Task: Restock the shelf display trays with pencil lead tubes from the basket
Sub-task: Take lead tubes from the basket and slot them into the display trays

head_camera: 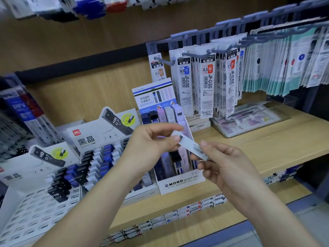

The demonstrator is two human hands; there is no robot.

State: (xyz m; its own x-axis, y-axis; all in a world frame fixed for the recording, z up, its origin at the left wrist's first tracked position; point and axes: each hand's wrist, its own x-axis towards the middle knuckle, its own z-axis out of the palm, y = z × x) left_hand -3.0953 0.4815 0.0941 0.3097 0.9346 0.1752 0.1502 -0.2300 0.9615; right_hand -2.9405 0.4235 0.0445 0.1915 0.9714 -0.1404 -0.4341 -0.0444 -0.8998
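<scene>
Both of my hands hold one pale pencil lead tube [189, 144] in front of the shelf. My left hand [153, 139] pinches its upper end between thumb and fingers. My right hand [224, 163] pinches its lower end. The tube hangs tilted just above the white MONO graph MG display tray [181, 182], which holds several blue, black, pink and grey tubes. To the left stand two white deli HB 0.7 display trays [99, 157] [26, 207] with rows of black and blue tubes and several vacant slots. The basket is out of view.
Packets of pen refills [207, 90] hang on grey hooks at the back right. A flat clear package [247, 120] lies on the wooden shelf [267, 145] to the right. Small boxes [178, 214] line the shelf below. More packaged goods stand at the far left.
</scene>
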